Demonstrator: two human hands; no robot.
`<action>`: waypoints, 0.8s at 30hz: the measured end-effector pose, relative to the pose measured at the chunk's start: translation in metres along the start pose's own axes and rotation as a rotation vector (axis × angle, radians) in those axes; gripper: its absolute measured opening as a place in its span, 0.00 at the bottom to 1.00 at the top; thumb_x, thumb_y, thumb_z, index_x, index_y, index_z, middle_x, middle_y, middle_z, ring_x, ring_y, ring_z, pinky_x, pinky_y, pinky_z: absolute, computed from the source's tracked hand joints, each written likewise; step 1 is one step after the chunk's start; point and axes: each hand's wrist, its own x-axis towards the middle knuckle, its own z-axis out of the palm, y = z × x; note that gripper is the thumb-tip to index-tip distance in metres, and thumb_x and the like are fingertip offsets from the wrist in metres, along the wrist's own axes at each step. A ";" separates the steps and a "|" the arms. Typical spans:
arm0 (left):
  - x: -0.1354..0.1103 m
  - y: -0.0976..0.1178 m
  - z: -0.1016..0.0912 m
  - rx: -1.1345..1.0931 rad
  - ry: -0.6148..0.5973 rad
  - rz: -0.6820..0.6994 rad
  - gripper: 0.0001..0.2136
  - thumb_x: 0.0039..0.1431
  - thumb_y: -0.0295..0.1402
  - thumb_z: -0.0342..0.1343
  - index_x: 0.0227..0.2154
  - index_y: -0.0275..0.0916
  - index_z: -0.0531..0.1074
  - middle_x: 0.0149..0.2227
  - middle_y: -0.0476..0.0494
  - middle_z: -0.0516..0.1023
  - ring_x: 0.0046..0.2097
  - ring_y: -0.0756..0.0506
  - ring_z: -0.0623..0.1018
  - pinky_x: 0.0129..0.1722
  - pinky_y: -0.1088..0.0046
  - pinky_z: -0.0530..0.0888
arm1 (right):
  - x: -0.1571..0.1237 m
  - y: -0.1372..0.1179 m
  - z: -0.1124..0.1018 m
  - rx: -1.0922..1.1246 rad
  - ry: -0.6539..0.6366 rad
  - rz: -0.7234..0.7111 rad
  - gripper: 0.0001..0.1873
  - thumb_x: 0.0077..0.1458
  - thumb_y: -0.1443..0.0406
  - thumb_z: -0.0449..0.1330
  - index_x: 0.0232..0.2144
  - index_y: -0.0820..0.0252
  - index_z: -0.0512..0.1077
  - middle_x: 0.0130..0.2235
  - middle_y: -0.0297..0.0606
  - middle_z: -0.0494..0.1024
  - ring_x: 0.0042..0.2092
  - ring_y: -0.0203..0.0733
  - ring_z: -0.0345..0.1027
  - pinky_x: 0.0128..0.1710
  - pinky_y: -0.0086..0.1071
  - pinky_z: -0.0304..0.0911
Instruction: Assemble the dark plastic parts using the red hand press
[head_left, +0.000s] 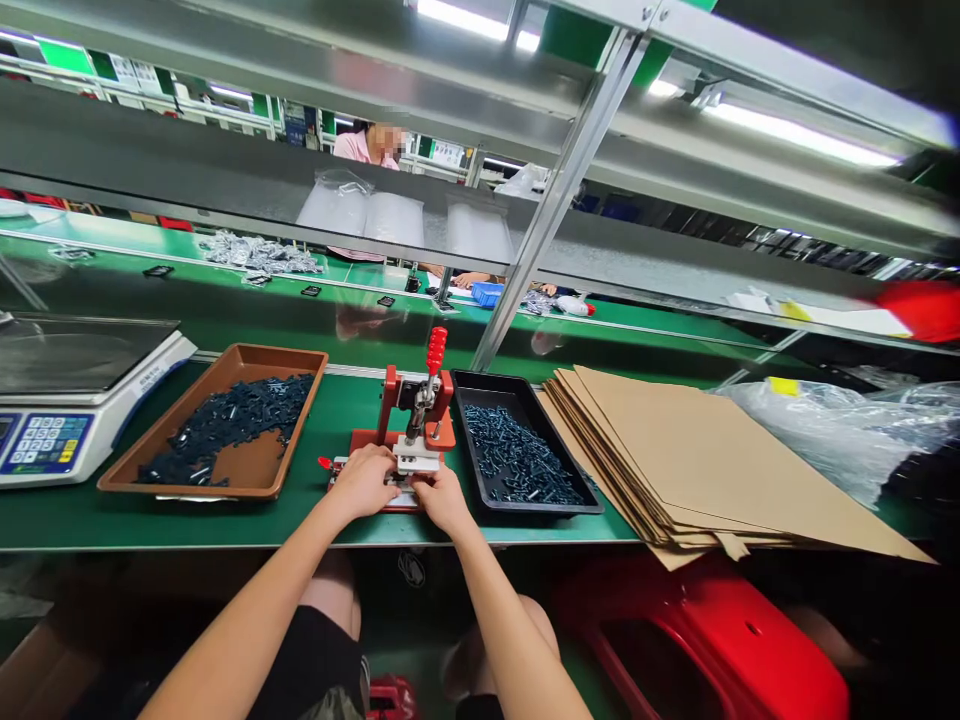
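A red toggle-clamp press (440,425) stands on the green bench, its red handle (436,352) pointing up. Both my hands are at the metal fixture (417,460) low on its front. My left hand (366,480) lies at the fixture's left side with fingers bent and fingertips at its front. From the right, my right hand (445,498) reaches in, fingers curled close to the same spot. Whatever is between the fingertips is too small and hidden to make out. Left of the press, a brown tray (247,490) holds dark flat parts; to the right, a black tray (517,508) holds small dark pin-like pieces.
A digital scale (82,400) sits at the far left. Stacked brown cardboard sheets (697,450) and clear plastic bags (825,425) lie on the right. A metal post (559,200) and shelf rise behind the press. Beyond, a person in pink (367,146) sits at another bench.
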 end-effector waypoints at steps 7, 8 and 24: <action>0.001 0.003 -0.002 0.020 -0.004 -0.006 0.10 0.51 0.35 0.64 0.37 0.42 0.80 0.46 0.41 0.80 0.51 0.35 0.75 0.52 0.56 0.71 | -0.004 0.002 0.004 -0.056 0.075 -0.050 0.11 0.53 0.67 0.61 0.37 0.53 0.81 0.43 0.36 0.83 0.46 0.44 0.75 0.51 0.37 0.68; 0.001 0.003 -0.002 0.022 -0.006 -0.011 0.10 0.51 0.35 0.64 0.38 0.42 0.80 0.46 0.41 0.80 0.51 0.35 0.74 0.52 0.55 0.71 | -0.004 0.002 0.004 -0.059 0.072 -0.050 0.11 0.53 0.67 0.61 0.37 0.53 0.81 0.44 0.36 0.83 0.46 0.44 0.75 0.51 0.37 0.68; -0.022 -0.003 0.009 0.022 0.224 0.159 0.12 0.55 0.30 0.59 0.43 0.43 0.78 0.51 0.41 0.78 0.55 0.37 0.74 0.58 0.53 0.69 | -0.004 -0.015 0.004 -0.178 0.089 -0.185 0.18 0.51 0.74 0.58 0.41 0.54 0.81 0.47 0.39 0.80 0.49 0.45 0.74 0.54 0.39 0.67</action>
